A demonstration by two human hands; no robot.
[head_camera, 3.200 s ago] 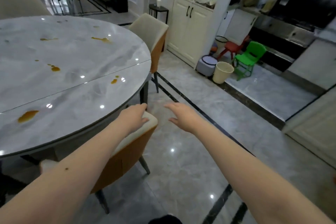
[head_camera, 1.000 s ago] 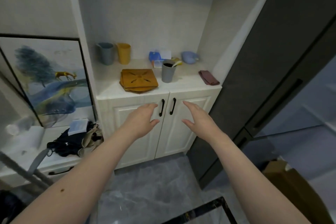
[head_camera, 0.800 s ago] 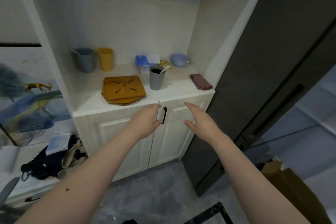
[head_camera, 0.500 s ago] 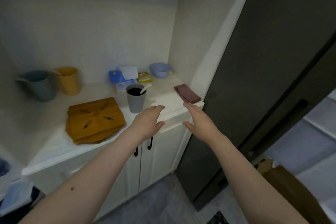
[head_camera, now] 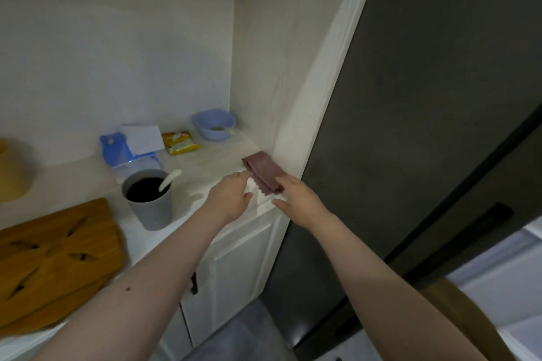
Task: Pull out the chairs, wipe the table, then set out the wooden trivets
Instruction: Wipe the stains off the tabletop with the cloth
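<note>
A folded maroon cloth (head_camera: 262, 170) lies at the right end of a white cabinet counter (head_camera: 211, 161), against the side wall. My left hand (head_camera: 231, 199) reaches to the cloth's near left edge, fingers apart and just touching it. My right hand (head_camera: 296, 198) hovers at the cloth's near right corner, open, fingertips at its edge. Neither hand has closed on it. A stack of wooden trivets (head_camera: 50, 261) with slot cut-outs lies on the counter at the far left.
A grey cup (head_camera: 149, 199) with a dark inside and a white spoon stands between the trivets and my left arm. Behind it are a blue box (head_camera: 123, 152), a yellow packet (head_camera: 180, 142) and a blue bowl (head_camera: 215, 124). A dark tall fridge (head_camera: 425, 126) fills the right.
I turned away from the dining table and chair and came up close to the cabinet. Both hands moved forward from the counter's front edge to the maroon cloth.
</note>
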